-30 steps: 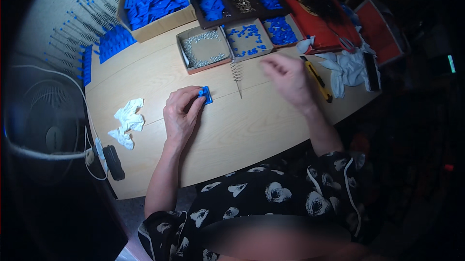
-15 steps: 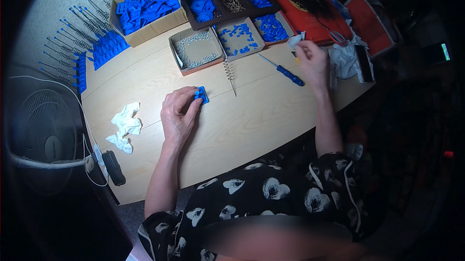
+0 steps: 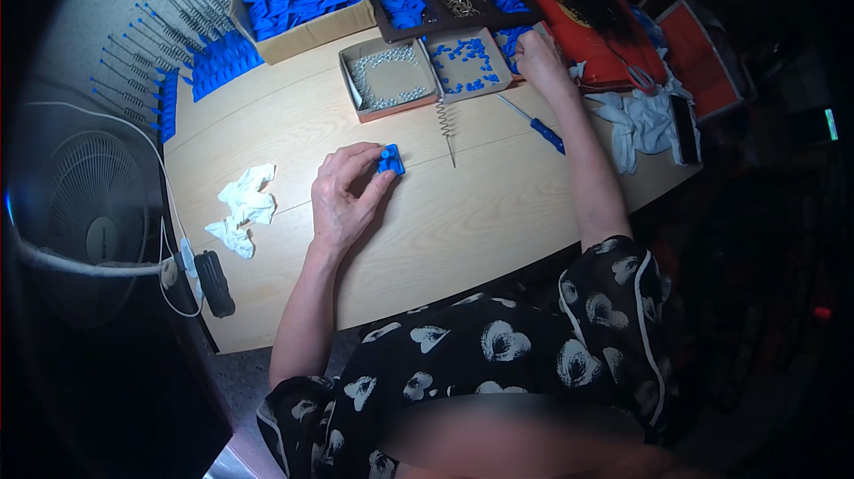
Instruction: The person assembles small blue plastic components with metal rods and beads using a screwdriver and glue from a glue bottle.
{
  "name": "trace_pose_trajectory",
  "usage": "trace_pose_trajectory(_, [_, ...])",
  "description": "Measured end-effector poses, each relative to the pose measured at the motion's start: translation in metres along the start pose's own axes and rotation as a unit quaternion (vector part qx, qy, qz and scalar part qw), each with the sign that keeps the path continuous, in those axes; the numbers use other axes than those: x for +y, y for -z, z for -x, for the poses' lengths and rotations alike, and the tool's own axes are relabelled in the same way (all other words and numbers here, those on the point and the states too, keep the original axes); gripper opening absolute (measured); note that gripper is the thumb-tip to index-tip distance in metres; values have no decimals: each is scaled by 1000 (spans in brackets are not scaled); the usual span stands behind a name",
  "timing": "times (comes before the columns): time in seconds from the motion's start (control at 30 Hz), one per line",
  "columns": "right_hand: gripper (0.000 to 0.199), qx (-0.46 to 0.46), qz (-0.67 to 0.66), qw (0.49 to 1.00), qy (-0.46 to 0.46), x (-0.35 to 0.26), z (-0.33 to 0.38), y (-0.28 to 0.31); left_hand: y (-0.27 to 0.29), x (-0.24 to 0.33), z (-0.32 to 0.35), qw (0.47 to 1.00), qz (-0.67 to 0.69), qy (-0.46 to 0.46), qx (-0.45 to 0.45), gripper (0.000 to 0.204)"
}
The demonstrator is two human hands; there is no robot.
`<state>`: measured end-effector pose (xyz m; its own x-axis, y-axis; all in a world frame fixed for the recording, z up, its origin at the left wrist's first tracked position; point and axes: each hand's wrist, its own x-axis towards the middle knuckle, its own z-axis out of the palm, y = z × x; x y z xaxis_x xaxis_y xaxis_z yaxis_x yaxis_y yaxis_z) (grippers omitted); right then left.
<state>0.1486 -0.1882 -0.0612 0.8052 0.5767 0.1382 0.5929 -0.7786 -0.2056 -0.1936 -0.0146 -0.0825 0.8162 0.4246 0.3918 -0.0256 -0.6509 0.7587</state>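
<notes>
while the left hand (image 3: 342,199) pins a small blue plastic block (image 3: 390,161) mid-table with closed fingertips, the right hand (image 3: 541,56), grip unclear, reaches a far-edge cardboard box of blue pieces (image 3: 469,65); its forearm could nudge the blue-handled screwdriver (image 3: 534,125).

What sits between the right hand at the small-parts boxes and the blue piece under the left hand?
Between the right hand and the blue piece held by the left hand lies only a metal spring on the table. It is low and easy to clear.

A person wearing a black short-sleeved top (image 3: 498,363) printed with white heart-like shapes, white piping along the sleeve seam; both forearms and hands bare.
</notes>
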Motion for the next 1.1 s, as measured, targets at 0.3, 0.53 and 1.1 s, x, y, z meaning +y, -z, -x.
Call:
trace_pose_trajectory(0.3, [23, 66, -440, 896, 11, -49, 62, 29, 12, 18, 5, 994, -21, -63, 90, 25])
trace_pose_trajectory(0.53, [23, -237, -740, 629, -34, -130, 193, 14, -12, 37, 24, 973, 230, 13, 33, 21])
trace_pose_trajectory(1.1, [34, -5, -362, 932, -14, -104, 134, -3, 1, 28, 27, 852, 457, 247, -61, 20])
